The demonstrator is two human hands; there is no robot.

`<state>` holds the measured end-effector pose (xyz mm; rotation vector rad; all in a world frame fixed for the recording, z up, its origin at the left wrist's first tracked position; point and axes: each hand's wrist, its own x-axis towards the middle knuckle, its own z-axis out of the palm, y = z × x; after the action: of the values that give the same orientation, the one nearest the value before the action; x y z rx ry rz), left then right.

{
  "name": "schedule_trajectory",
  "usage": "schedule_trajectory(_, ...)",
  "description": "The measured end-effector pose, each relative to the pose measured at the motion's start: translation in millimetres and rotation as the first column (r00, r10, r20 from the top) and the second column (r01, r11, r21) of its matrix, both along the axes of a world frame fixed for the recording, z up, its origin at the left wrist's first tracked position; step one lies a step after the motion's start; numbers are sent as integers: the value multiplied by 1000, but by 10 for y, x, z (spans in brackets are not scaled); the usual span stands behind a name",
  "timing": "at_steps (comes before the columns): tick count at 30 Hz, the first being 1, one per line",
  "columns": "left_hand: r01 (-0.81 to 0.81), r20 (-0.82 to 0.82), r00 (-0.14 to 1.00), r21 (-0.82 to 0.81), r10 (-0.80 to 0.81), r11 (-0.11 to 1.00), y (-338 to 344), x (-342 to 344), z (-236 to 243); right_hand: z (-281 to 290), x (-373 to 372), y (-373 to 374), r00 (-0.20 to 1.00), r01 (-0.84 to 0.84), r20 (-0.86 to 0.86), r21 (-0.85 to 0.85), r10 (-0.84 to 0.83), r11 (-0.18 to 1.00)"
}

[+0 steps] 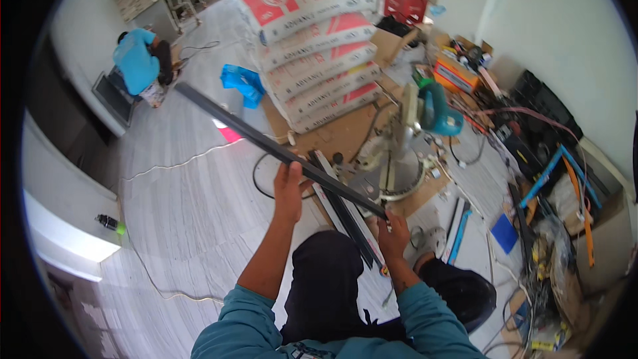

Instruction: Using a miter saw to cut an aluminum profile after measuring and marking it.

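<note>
I hold a long dark metal profile (232,126) raised diagonally in front of me, its far end up at the left. My left hand (288,193) is closed on it near the middle, and my right hand (392,231) grips its near end at the right. Under it, several long dark and silver profiles (349,239) lie beside my knee. Just beyond my right hand stands a teal mitre saw (438,112) with a round metal base on a piece of cardboard (316,138), partly hidden behind the profile.
Stacked printed sacks (319,60) stand ahead. A person in a light blue shirt (136,66) crouches at the far left. White cables (173,163) cross the floor. Boxes of tools (455,73), blue and orange levels (545,179) and assorted clutter line the right wall. A doorway (63,113) is at left.
</note>
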<state>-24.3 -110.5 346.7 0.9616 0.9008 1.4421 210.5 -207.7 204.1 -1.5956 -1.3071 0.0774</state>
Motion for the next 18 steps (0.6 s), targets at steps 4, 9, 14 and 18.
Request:
schedule_trajectory(4, -23, 78, 996, -140, 34, 990, -92, -125, -373, -40, 218, -52, 989, -35, -146, -68, 24, 997)
schedule_trajectory(9, 88, 198, 980, -338, -21, 937, -249, -211, -1104, -383, 457, -50, 702, -108, -698, -299, -140, 948)
schedule_trajectory(14, 238, 294, 950, -460, -106, 855, -389, -300, -1753, -791, 717, 47, 6, -276, -972, -229, -237, 933)
schedule_trajectory(18, 126, 422, 889, -599, 177, 791, -269, -383, -1962, -853, 595, 149, 86, -398, -969, -247, -232, 884)
